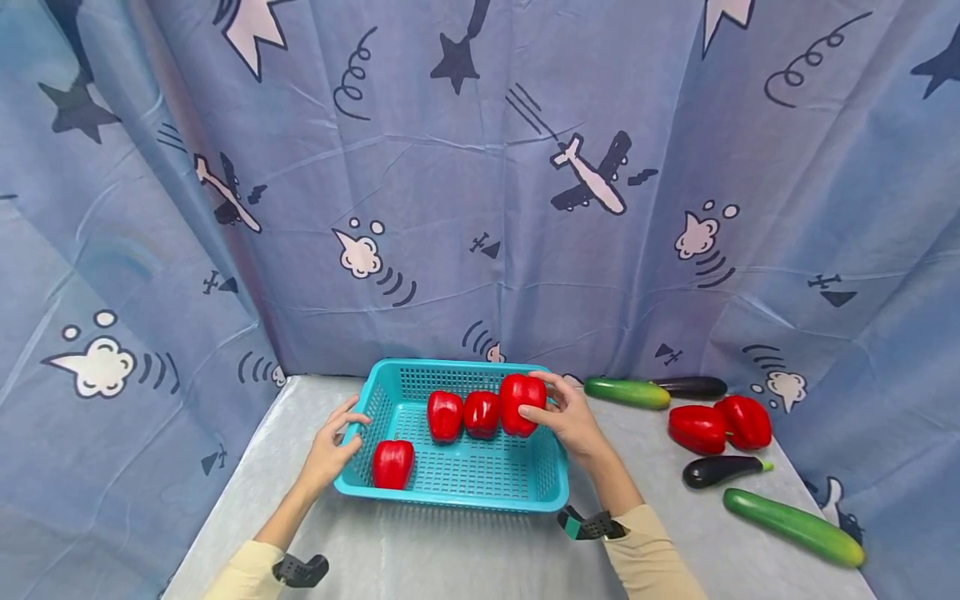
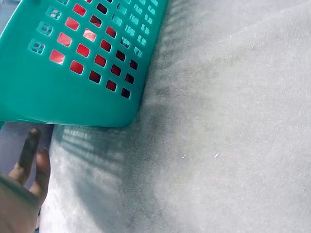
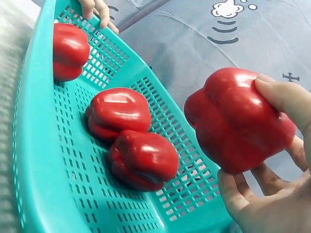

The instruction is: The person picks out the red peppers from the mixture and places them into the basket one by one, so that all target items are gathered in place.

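My right hand (image 1: pixel 573 419) grips a red bell pepper (image 3: pixel 238 119), thumb on one side and fingers round the other, raised above the right end of a turquoise plastic basket (image 1: pixel 487 502). Inside the basket, two red bell peppers (image 1: pixel 445 417) (image 1: pixel 482 414) lie side by side near the middle. Another bell pepper (image 1: pixel 393 464) sits in the front left corner. At the basket's left rim rests my left hand (image 1: pixel 330 447), its fingers fairly straight with the tips over the edge; part of it shows beside the basket's end in the left wrist view.
Right of the basket lie two more red bell peppers (image 1: pixel 697 428) (image 1: pixel 746 422), a green cucumber-like vegetable (image 1: pixel 627 392) and a dark eggplant (image 1: pixel 693 387) behind them. Another eggplant (image 1: pixel 720 471) and a long green vegetable (image 1: pixel 795 527) lie nearer. A blue patterned curtain (image 1: pixel 450 208) surrounds the white-covered table (image 1: pixel 450 558).
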The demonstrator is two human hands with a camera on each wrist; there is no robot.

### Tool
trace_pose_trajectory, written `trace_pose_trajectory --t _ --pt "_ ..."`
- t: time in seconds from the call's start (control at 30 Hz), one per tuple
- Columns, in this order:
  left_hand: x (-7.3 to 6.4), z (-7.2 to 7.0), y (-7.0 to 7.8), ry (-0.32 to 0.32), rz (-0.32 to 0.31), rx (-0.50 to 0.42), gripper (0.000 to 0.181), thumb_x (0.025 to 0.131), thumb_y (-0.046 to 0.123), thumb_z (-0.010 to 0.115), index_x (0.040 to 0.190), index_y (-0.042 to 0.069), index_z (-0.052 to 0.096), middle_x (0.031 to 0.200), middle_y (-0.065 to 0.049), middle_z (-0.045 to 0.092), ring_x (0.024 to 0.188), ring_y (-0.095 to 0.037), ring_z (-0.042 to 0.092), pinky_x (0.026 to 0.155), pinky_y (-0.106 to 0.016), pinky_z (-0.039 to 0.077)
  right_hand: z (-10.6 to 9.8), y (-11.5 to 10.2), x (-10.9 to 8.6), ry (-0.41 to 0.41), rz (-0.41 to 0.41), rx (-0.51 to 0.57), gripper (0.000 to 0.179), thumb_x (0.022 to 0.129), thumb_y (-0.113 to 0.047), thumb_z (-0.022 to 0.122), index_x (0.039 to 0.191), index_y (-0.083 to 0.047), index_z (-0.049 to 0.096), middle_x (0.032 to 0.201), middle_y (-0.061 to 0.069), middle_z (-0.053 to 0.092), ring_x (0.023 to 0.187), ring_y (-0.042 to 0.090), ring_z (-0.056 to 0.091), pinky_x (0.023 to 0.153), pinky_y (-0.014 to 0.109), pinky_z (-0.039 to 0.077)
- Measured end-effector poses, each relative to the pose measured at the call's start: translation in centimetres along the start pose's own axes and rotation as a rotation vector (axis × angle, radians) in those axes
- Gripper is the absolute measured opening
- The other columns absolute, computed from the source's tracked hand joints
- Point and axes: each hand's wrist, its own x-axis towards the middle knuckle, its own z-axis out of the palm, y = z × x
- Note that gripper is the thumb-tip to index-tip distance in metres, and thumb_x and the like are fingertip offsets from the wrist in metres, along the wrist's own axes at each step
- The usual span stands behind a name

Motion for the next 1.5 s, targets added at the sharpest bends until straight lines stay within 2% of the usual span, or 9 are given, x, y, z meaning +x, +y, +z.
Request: trace_pose_trajectory --t 0.1,0.2,0.33,0.4,0.63,0.8,1.27,1.4,1.5 --pt "0.1 0.1 -0.6 0.001 0.010 0.014 0.026 0.086 -0.016 0.055 0.110 -0.011 0.064 0.152 -0.033 0.035 0.138 -0.053 0.033 0.096 -0.072 0.035 0.6 0.2 0.1 -0.008 0.003 0.009 0.060 0.086 -0.007 0.080 0.141 -0.007 0.054 0.133 0.020 0.054 0.114 0.039 0.057 0.089 0.050 0.053" --pt "0.3 0.2 -2.1 0.005 0.007 0.017 0.027 0.087 -0.016 0.054 0.111 -0.011 0.064 0.153 -0.033 0.034 0.139 -0.052 0.032 0.097 -0.074 0.033 1.2 0.3 0.2 -0.029 -0.002 0.009 0.060 0.086 -0.007 0.080 0.140 -0.006 0.054 0.132 0.020 0.055 0.112 0.039 0.058 0.087 0.048 0.054" --pt "0.5 0.2 -4.0 0.012 -0.015 0.014 0.029 0.087 -0.013 0.056 0.114 -0.008 0.065 0.156 -0.026 0.034 0.142 -0.046 0.031 0.100 -0.073 0.032 1.9 0.4 0.3 -0.069 -0.001 0.023 0.058 0.086 -0.004 0.078 0.138 -0.004 0.054 0.132 0.021 0.054 0.110 0.039 0.059 0.087 0.047 0.054" --pt "0.6 0.2 -4.2 0.012 -0.014 0.024 0.028 0.088 -0.012 0.057 0.114 -0.006 0.065 0.156 -0.025 0.035 0.142 -0.045 0.031 0.100 -0.072 0.032 2.3 0.5 0.2 -0.084 0.005 0.021 0.058 0.086 -0.004 0.078 0.138 -0.003 0.053 0.132 0.021 0.054 0.110 0.039 0.059 0.087 0.046 0.054" --pt "0.7 0.1 -3.9 0.010 -0.015 0.009 0.027 0.088 -0.011 0.058 0.112 -0.004 0.066 0.157 -0.021 0.036 0.143 -0.042 0.031 0.102 -0.073 0.029 3.5 1.0 0.1 -0.101 0.035 -0.011 0.057 0.086 -0.009 0.081 0.136 -0.006 0.054 0.130 0.018 0.056 0.108 0.035 0.060 0.083 0.045 0.056" --pt "0.8 0.1 -3.7 0.004 -0.018 0.001 0.028 0.089 -0.011 0.057 0.114 -0.004 0.066 0.158 -0.022 0.035 0.143 -0.043 0.030 0.101 -0.073 0.030 4.4 1.4 0.5 -0.141 0.045 -0.012 0.056 0.085 -0.011 0.081 0.136 -0.007 0.056 0.130 0.018 0.056 0.104 0.034 0.063 0.084 0.049 0.055" --pt "0.7 0.1 -4.3 0.015 -0.005 0.004 0.027 0.088 -0.013 0.058 0.113 -0.005 0.065 0.157 -0.022 0.036 0.142 -0.044 0.033 0.100 -0.072 0.032 6.7 1.5 0.9 -0.231 0.070 -0.049 0.055 0.082 -0.011 0.084 0.131 -0.004 0.060 0.125 0.016 0.059 0.113 0.039 0.056 0.080 0.046 0.057" --pt "0.6 0.2 -3.9 0.012 -0.018 0.015 0.028 0.088 -0.013 0.057 0.115 -0.007 0.065 0.157 -0.023 0.035 0.142 -0.046 0.031 0.100 -0.074 0.030 7.3 1.7 1.0 -0.260 0.074 -0.039 0.054 0.083 -0.011 0.083 0.132 -0.004 0.059 0.123 0.016 0.060 0.114 0.037 0.055 0.080 0.045 0.057" --pt "0.4 0.3 -2.9 0.011 -0.022 0.013 0.028 0.088 -0.014 0.055 0.114 -0.009 0.064 0.157 -0.027 0.033 0.141 -0.048 0.030 0.101 -0.075 0.028 7.6 1.6 1.0 -0.262 0.071 -0.039 0.055 0.083 -0.012 0.083 0.133 -0.005 0.060 0.124 0.016 0.060 0.114 0.037 0.055 0.080 0.045 0.057"
